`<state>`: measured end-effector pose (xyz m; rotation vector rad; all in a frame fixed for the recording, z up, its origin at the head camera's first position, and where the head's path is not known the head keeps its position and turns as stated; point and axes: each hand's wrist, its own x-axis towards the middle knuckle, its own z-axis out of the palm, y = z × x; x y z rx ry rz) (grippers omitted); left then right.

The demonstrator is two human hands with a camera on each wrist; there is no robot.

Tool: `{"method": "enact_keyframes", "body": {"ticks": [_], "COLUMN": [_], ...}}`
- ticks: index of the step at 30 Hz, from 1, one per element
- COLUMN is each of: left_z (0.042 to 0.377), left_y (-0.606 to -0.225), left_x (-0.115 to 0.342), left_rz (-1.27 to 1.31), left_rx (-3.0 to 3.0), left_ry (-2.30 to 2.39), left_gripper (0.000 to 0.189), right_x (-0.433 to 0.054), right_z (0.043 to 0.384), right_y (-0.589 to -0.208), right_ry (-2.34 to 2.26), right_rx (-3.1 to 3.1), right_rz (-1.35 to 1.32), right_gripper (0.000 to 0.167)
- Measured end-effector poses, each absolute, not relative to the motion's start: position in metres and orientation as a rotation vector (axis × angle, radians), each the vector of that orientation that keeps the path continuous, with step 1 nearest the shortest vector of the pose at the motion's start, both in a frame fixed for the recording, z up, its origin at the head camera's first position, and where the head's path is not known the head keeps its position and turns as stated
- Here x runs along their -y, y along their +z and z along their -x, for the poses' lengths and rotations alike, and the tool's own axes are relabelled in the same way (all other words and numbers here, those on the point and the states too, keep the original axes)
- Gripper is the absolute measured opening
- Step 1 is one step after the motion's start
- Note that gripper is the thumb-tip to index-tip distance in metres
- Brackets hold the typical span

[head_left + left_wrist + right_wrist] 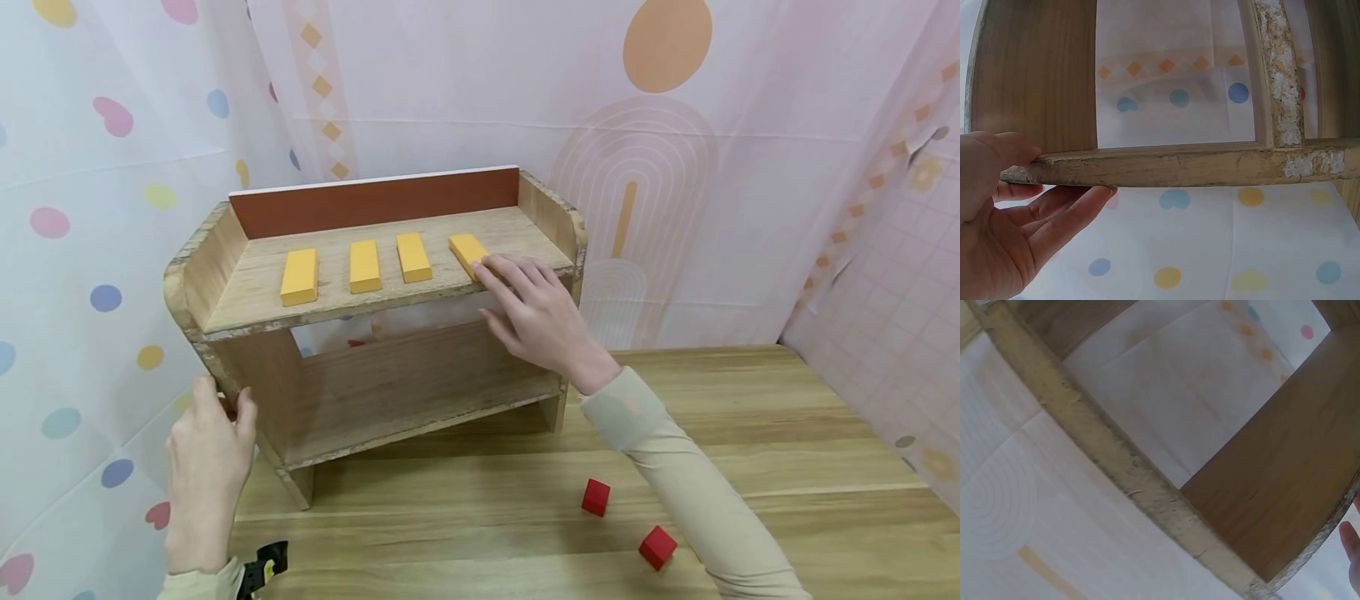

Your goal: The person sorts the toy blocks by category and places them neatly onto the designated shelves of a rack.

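A small two-tier wooden shelf stands on the table. My left hand grips the front edge of its left side panel, thumb on one face and fingers on the other in the left wrist view. On the upper board lie three yellow blocks, a left one, a middle one and a right one. A fourth yellow block lies tilted to their right. My right hand rests its fingertips on that block's near end, partly hiding it; the thumb points below the board's front edge.
Two red cubes, one farther and one nearer, lie on the wooden table near my right forearm. A reddish-brown back strip lines the shelf top. Patterned curtains hang behind and at both sides.
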<state>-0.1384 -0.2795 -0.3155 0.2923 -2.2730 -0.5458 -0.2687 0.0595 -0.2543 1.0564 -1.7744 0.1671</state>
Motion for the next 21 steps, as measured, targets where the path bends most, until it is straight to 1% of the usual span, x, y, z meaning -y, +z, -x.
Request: {"method": "enact_keyframes", "body": {"ticks": [12, 21], "left_z": [0.138, 0.138], "left_y": [-0.315, -0.315], "left_x": [0.280, 0.279], "left_rz": [-0.306, -0.294], "left_rx": [2.289, 2.273], "left_ry": [-0.548, -0.547], "left_gripper": [0.025, 0.025], "right_x": [-0.048, -0.043], "right_z": [0.262, 0.263], "right_y": [-0.249, -0.248], "right_ry": [0.089, 0.078], "right_rx": [2.047, 2.119], "right_rz": [-0.973, -0.978], "right_gripper": [0.055, 0.058]}}
